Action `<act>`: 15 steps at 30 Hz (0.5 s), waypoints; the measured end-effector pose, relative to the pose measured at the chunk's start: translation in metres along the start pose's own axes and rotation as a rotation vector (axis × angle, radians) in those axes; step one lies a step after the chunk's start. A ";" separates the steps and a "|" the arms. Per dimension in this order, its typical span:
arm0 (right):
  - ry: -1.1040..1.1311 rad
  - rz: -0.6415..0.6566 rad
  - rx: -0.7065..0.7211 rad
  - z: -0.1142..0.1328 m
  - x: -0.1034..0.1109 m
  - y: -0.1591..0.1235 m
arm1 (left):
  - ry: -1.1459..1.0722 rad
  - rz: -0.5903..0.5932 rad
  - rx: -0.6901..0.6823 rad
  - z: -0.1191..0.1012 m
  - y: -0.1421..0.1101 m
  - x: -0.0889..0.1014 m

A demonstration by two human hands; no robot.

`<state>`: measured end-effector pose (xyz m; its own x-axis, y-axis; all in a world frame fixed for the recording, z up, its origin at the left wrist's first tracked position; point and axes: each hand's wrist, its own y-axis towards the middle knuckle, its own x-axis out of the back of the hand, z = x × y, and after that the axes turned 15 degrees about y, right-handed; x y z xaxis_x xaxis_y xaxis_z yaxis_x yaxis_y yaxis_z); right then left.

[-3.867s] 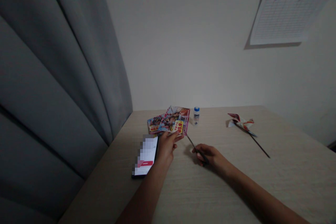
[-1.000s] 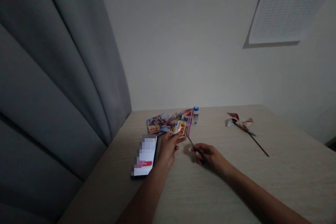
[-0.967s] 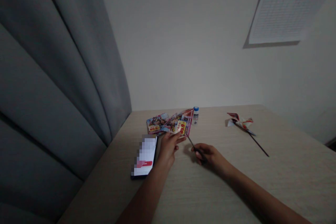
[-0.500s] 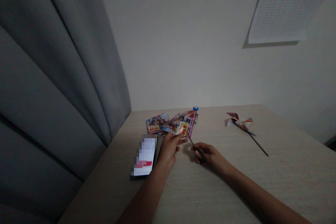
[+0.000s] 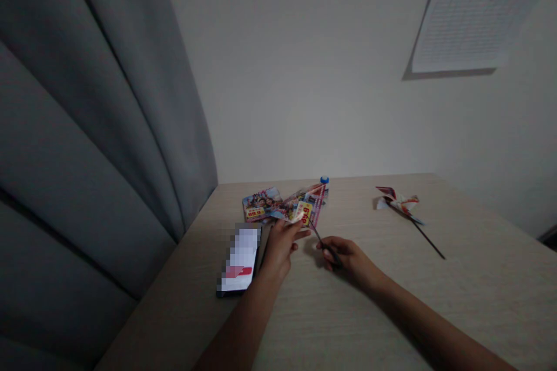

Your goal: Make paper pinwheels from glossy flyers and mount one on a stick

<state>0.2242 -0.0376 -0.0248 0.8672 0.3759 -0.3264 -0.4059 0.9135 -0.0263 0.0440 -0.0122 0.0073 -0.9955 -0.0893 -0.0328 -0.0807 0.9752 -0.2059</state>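
A colourful printed paper sheet (image 5: 289,206) with a yellow price patch lies crumpled near the back of the table. My left hand (image 5: 282,243) holds it at the near edge, its fingertips partly hidden by the paper. From the right, my right hand (image 5: 343,252) grips dark-handled scissors (image 5: 324,243) by the handles. Their thin blades point up and left, with the tips at the price patch. Whether the blades are apart is too fine to see. A second printed paper piece (image 5: 256,203) with a similar price patch sits left of the first.
Beside my left forearm lies a phone (image 5: 239,261) with a lit, blurred screen. On the right rests a paper pinwheel (image 5: 400,203) on a dark stick. A small blue cap (image 5: 324,179) shows behind the sheet. A grey curtain (image 5: 108,127) borders the table's left side.
The scissors' tips and the paper around the price patch have shifted very slightly. Both hands stay in almost the same place.
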 end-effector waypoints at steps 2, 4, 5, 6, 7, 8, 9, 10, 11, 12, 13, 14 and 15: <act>0.008 0.001 0.009 -0.001 0.000 0.000 | -0.004 0.003 -0.001 0.000 0.000 0.000; 0.012 0.001 0.016 -0.003 0.001 0.000 | -0.010 0.001 0.001 0.000 0.000 0.000; 0.011 0.000 0.015 -0.004 0.001 0.000 | -0.012 0.000 0.003 0.000 0.000 0.000; 0.012 -0.002 0.012 -0.005 0.002 0.001 | -0.014 -0.001 0.005 0.000 0.000 0.000; 0.016 -0.004 0.008 -0.005 0.002 0.001 | -0.015 -0.001 0.007 0.000 0.000 0.000; 0.023 -0.006 0.007 -0.006 0.002 0.001 | -0.014 0.001 0.008 0.000 -0.001 -0.001; 0.032 -0.004 0.010 -0.006 0.003 0.001 | -0.012 0.005 0.007 0.001 -0.001 -0.001; 0.042 -0.003 0.018 -0.006 0.003 0.001 | -0.010 0.009 0.006 0.001 -0.001 -0.001; 0.047 -0.001 0.028 -0.007 0.003 0.001 | -0.007 0.013 0.006 0.002 -0.001 -0.002; 0.048 0.001 0.037 -0.007 0.003 0.002 | -0.005 0.015 0.006 0.002 -0.002 -0.002; 0.043 0.001 0.040 -0.006 0.003 0.002 | -0.004 0.016 0.006 0.002 -0.002 -0.002; 0.036 -0.001 0.040 -0.006 0.003 0.002 | -0.004 0.016 0.006 0.002 -0.002 -0.002; 0.029 -0.004 0.038 -0.006 0.003 0.002 | -0.004 0.013 0.006 0.003 -0.002 -0.002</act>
<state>0.2244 -0.0359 -0.0311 0.8600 0.3677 -0.3537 -0.3904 0.9206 0.0080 0.0468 -0.0148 0.0054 -0.9963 -0.0769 -0.0393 -0.0670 0.9751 -0.2113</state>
